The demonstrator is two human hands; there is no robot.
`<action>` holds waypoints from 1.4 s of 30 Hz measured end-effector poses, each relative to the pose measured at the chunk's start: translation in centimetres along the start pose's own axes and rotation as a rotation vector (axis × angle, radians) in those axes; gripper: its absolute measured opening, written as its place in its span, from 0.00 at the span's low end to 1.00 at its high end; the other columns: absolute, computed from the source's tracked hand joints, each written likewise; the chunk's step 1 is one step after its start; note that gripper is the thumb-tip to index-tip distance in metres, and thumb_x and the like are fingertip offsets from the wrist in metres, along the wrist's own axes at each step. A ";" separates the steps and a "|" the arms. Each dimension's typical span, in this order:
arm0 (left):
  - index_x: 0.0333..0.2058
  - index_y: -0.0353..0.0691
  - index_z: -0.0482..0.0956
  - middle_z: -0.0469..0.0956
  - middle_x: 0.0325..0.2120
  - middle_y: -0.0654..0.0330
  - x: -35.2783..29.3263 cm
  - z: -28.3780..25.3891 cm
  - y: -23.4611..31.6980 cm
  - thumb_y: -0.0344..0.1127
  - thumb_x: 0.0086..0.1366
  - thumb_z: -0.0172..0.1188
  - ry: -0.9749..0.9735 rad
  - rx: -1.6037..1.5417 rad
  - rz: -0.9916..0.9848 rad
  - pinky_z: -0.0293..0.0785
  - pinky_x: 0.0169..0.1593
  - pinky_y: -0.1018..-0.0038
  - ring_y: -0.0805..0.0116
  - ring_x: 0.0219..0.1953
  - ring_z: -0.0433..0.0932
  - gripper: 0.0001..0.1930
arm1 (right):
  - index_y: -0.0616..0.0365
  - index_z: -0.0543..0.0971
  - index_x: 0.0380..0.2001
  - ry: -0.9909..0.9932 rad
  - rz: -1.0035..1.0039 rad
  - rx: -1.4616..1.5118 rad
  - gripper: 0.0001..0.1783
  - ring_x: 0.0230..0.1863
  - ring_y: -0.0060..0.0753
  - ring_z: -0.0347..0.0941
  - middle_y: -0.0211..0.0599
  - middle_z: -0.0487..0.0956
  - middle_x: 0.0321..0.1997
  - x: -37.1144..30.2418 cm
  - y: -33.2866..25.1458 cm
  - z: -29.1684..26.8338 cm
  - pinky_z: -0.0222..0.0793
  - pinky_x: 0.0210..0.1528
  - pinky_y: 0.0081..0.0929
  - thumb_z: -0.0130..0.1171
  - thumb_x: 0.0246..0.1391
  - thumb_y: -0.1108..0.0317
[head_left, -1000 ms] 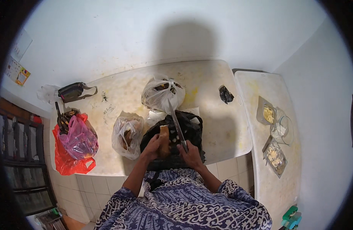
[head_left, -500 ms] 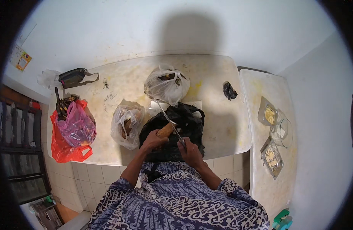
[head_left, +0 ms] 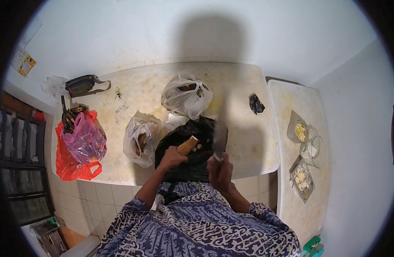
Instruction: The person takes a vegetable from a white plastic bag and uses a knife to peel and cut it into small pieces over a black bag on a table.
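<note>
In my left hand (head_left: pixel 173 157), closed around its lower end, is a brown-skinned root (head_left: pixel 187 146) that looks like cassava, its pale cut end pointing up and right. My right hand (head_left: pixel 220 169) grips a knife (head_left: pixel 220 139) by the handle. Its wide blade is raised, blurred by motion, and stands apart from the root. Beneath both hands a black plastic bag (head_left: pixel 180 172) spreads over the table's near edge, with small pale cut bits (head_left: pixel 197 147) lying on it beside the root.
A clear bag with a brown item (head_left: pixel 141 141) lies left, a knotted whitish bag (head_left: pixel 187 97) beyond. Farther left are red (head_left: pixel 70 171) and purple bags (head_left: pixel 85 139) and a pouch (head_left: pixel 80 86). Crumpled black plastic (head_left: pixel 256 104), metal trays (head_left: pixel 297 128) and a glass bowl (head_left: pixel 313 153) are right.
The knife has come off the root's cut end and swung up to the right with my right hand. My left hand keeps hold of the root in nearly the same place.
</note>
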State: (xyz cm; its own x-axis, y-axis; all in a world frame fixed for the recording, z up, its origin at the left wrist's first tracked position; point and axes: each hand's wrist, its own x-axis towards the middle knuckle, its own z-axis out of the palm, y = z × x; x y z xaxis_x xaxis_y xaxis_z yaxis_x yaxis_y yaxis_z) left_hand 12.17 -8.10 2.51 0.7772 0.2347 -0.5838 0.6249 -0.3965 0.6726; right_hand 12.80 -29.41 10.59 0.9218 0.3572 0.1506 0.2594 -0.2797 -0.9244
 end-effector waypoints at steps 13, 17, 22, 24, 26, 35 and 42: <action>0.44 0.35 0.76 0.79 0.26 0.58 -0.3 -0.5 -2.2 0.41 0.51 0.70 -0.372 -0.534 0.050 0.77 0.28 0.73 0.67 0.26 0.81 0.24 | 0.61 0.65 0.39 -0.379 0.134 -0.391 0.14 0.29 0.65 0.74 0.57 0.77 0.24 -2.4 7.8 1.7 0.66 0.28 0.55 0.53 0.62 0.62; 0.43 0.37 0.72 0.77 0.27 0.60 0.5 -1.0 -3.7 0.39 0.57 0.66 -0.708 -1.016 -0.106 0.72 0.21 0.75 0.72 0.19 0.74 0.19 | 0.60 0.65 0.39 -0.375 0.064 -0.365 0.14 0.28 0.66 0.74 0.57 0.77 0.24 -2.1 7.8 1.5 0.66 0.28 0.55 0.53 0.62 0.61; 0.32 0.41 0.71 0.73 0.19 0.65 0.2 -0.7 -1.3 0.35 0.55 0.65 -0.645 -0.825 -0.106 0.65 0.16 0.79 0.77 0.14 0.68 0.11 | 0.61 0.65 0.39 -0.450 0.325 -0.399 0.14 0.29 0.66 0.74 0.59 0.77 0.24 -1.9 8.4 1.4 0.65 0.28 0.54 0.52 0.63 0.61; 0.28 0.39 0.72 0.71 0.16 0.66 -0.9 -1.1 0.9 0.36 0.50 0.66 -0.367 -0.409 -0.082 0.64 0.17 0.77 0.77 0.13 0.67 0.12 | 0.61 0.65 0.40 -0.475 0.325 -0.373 0.14 0.30 0.67 0.75 0.61 0.77 0.24 -1.6 8.0 0.8 0.66 0.28 0.56 0.50 0.65 0.60; 0.27 0.38 0.73 0.72 0.16 0.65 0.3 -1.1 -0.7 0.37 0.48 0.67 -0.296 -0.324 0.027 0.65 0.18 0.76 0.76 0.13 0.68 0.13 | 0.62 0.64 0.42 -0.515 0.310 -0.349 0.15 0.30 0.68 0.75 0.63 0.76 0.25 -1.3 6.7 0.5 0.67 0.29 0.57 0.48 0.66 0.59; 0.32 0.30 0.79 0.80 0.23 0.52 2.5 -0.2 -2.3 0.44 0.39 0.70 -0.140 0.022 0.226 0.76 0.33 0.67 0.62 0.24 0.79 0.25 | 0.62 0.66 0.37 -0.284 0.216 -0.253 0.14 0.30 0.66 0.74 0.59 0.78 0.26 -0.6 5.4 1.6 0.66 0.28 0.52 0.52 0.64 0.60; 0.35 0.28 0.80 0.82 0.29 0.45 2.1 -0.1 -2.0 0.48 0.39 0.69 -0.086 0.188 0.310 0.77 0.40 0.62 0.50 0.32 0.82 0.29 | 0.62 0.67 0.37 -0.236 0.167 -0.234 0.12 0.24 0.61 0.74 0.53 0.74 0.20 -0.2 3.8 1.5 0.65 0.25 0.45 0.54 0.63 0.63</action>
State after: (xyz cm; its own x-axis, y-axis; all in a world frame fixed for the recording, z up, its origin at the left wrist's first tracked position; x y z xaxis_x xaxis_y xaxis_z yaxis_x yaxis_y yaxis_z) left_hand 12.62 -6.72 -0.02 0.9136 0.0059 -0.4067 0.3300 -0.5951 0.7327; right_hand 13.15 -29.25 6.54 0.8724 0.4773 -0.1054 0.1952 -0.5378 -0.8202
